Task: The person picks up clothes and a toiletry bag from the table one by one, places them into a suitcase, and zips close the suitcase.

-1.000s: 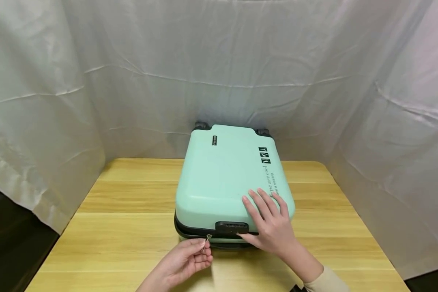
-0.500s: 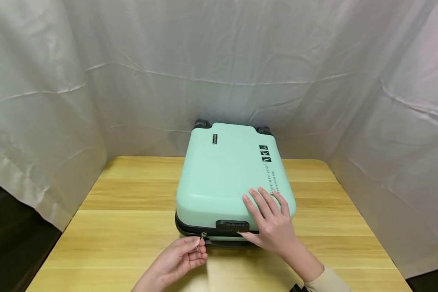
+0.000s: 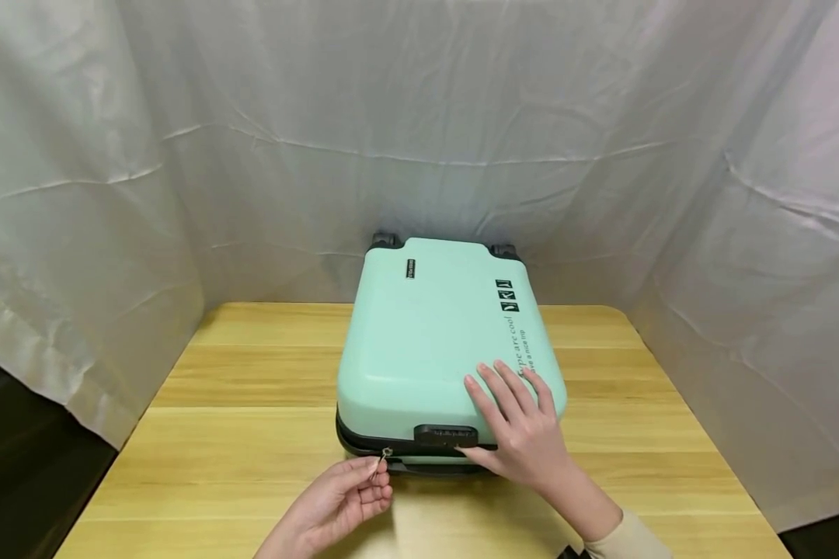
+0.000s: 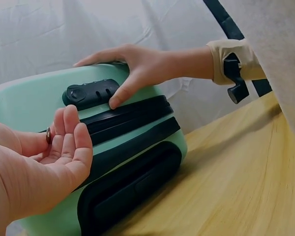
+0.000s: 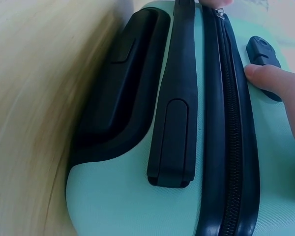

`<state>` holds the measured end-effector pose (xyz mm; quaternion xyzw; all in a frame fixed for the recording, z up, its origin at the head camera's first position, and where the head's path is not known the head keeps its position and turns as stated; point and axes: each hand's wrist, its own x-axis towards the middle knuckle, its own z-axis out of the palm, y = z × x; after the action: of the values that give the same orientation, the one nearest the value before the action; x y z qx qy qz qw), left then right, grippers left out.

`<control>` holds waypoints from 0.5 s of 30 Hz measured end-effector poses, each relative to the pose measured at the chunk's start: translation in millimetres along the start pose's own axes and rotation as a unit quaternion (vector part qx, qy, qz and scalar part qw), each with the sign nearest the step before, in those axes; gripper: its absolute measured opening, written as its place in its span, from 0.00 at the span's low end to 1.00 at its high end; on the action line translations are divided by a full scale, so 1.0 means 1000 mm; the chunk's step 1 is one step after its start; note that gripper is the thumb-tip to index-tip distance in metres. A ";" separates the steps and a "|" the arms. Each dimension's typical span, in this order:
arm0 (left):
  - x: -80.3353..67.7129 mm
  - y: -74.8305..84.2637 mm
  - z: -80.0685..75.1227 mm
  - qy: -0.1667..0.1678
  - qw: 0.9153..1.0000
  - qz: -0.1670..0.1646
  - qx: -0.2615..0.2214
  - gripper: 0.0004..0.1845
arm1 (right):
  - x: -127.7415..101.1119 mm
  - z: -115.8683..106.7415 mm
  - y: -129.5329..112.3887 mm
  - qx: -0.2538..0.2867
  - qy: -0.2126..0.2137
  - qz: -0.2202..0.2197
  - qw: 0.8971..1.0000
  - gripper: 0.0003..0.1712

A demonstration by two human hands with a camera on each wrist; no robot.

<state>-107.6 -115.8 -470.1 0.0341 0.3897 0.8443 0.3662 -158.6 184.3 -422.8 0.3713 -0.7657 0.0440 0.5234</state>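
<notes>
Your left hand [image 3: 342, 505] pinches the metal zipper pull [image 3: 386, 453] between thumb and fingertips, at the near edge of the mint-green suitcase [image 3: 433, 341], which lies flat on the desk [image 3: 238, 435] directly ahead of both hands. Your right hand [image 3: 520, 427] rests flat on the shell, fingers straight and spread, thumb against the black combination lock [image 3: 445, 435], just right of the pull.

Suitcase [image 3: 433, 341] on table [image 3: 238, 435] — curtain [image 3: 182, 155] behind.
</notes>
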 end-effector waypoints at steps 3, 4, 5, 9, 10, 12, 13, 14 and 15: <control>-0.001 0.000 -0.001 -0.008 1.000 0.001 -0.011 0.09 | 0.001 0.000 0.001 0.000 0.003 -0.002 1.000 0.49; -0.001 0.000 -0.002 -0.011 1.000 0.000 -0.017 0.09 | 0.001 0.000 0.001 -0.001 0.004 -0.003 1.000 0.48; -0.002 0.001 -0.003 -0.015 1.000 0.001 -0.022 0.10 | 0.001 0.000 0.001 -0.001 0.005 -0.004 1.000 0.48; -0.005 0.002 -0.006 -0.037 0.998 0.006 -0.045 0.14 | 0.001 0.001 0.002 -0.001 0.006 -0.004 1.000 0.47; -0.005 0.003 -0.007 -0.042 0.998 0.006 -0.048 0.14 | 0.001 0.001 0.002 -0.001 0.006 -0.003 1.000 0.47; -0.006 0.004 -0.009 -0.054 0.997 0.008 -0.051 0.15 | 0.000 0.001 0.003 -0.002 0.009 -0.004 1.000 0.47; -0.007 0.005 -0.010 -0.058 0.997 0.009 -0.052 0.16 | 0.000 0.001 0.003 -0.002 0.010 -0.004 1.000 0.47; -0.008 0.006 -0.012 -0.063 0.997 0.013 -0.052 0.17 | 0.000 0.001 0.003 -0.003 0.012 -0.004 1.000 0.47; -0.009 0.008 -0.013 -0.066 0.996 0.016 -0.053 0.17 | 0.001 0.002 0.004 -0.005 0.016 -0.005 1.000 0.47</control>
<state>-109.9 -133.1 -471.9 0.0763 0.3187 0.8655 0.3789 -162.3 186.1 -421.9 0.3717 -0.7558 0.0439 0.5372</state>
